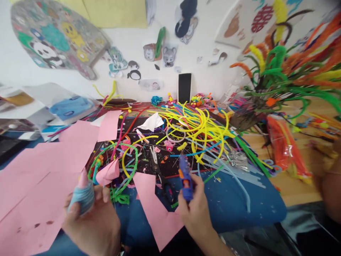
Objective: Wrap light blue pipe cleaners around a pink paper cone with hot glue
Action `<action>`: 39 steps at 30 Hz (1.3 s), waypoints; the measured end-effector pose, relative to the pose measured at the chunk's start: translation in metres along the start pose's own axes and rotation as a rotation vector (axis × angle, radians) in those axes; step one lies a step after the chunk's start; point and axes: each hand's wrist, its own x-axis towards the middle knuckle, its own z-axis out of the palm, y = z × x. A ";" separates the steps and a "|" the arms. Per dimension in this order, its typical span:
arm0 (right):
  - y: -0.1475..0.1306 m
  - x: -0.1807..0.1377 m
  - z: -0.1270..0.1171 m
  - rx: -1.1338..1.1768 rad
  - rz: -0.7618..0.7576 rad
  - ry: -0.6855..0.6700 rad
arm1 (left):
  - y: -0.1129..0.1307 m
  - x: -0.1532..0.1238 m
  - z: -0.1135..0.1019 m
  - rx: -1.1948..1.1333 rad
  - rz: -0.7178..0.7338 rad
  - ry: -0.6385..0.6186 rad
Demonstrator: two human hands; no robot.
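Observation:
Between the fingers of my left hand (93, 220) is a pink paper cone wrapped in light-blue strand (83, 199), its bare pink tip pointing up. My right hand (197, 209) grips a blue glue gun (185, 177) with orange parts, its front end pointing away from me. The two held things are well apart. Black-handled scissors (160, 174) lie between the hands, next to a cut piece of pink paper (151, 206). A small rolled pink paper piece (108, 172) and a loop of green pipe cleaner (136, 160) rest just beyond my left hand.
Yellow pipe cleaners (205, 124) tangle across the table's back. Large pink sheets (45, 170) cover the left side. A phone (184, 88) leans against the wall. More pipe cleaners (287, 74) bunch up at right, near another person's arm (330, 177). Scraps litter the blue table (234, 206).

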 end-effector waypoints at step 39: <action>-0.023 0.128 -0.107 0.218 -0.890 -0.463 | 0.010 -0.023 0.049 0.486 -0.108 -0.907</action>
